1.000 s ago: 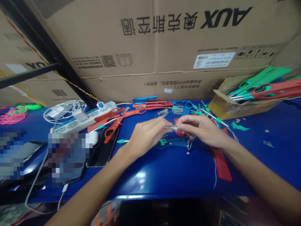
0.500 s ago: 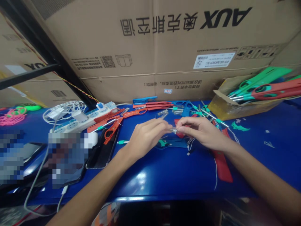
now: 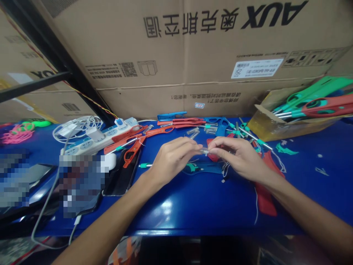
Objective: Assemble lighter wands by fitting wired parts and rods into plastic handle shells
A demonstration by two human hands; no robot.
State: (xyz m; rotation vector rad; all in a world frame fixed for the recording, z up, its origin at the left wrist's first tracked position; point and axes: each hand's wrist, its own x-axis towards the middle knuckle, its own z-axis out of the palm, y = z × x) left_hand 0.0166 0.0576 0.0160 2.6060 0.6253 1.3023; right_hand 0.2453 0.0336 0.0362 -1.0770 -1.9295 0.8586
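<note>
My left hand (image 3: 173,159) and my right hand (image 3: 240,157) meet above the middle of the blue table (image 3: 193,206). Both pinch a small clear tube-like piece (image 3: 204,151) between their fingertips. Just below the hands lies a blue tool with a green tip (image 3: 202,168). A red plastic piece (image 3: 264,191) lies under my right wrist, with thin white thread beside it. Behind the hands are more small clear caps (image 3: 193,131) and several red and blue plastic snips (image 3: 179,123).
A white power strip (image 3: 96,141) with coiled cable sits back left, a dark phone (image 3: 121,176) nearer. A cardboard tray (image 3: 278,123) of green and red snips stands at the right. Large cardboard boxes (image 3: 193,55) wall the back.
The hands have stayed together on the small clear piece, with the fingertips closing in slightly. The view has shifted a little.
</note>
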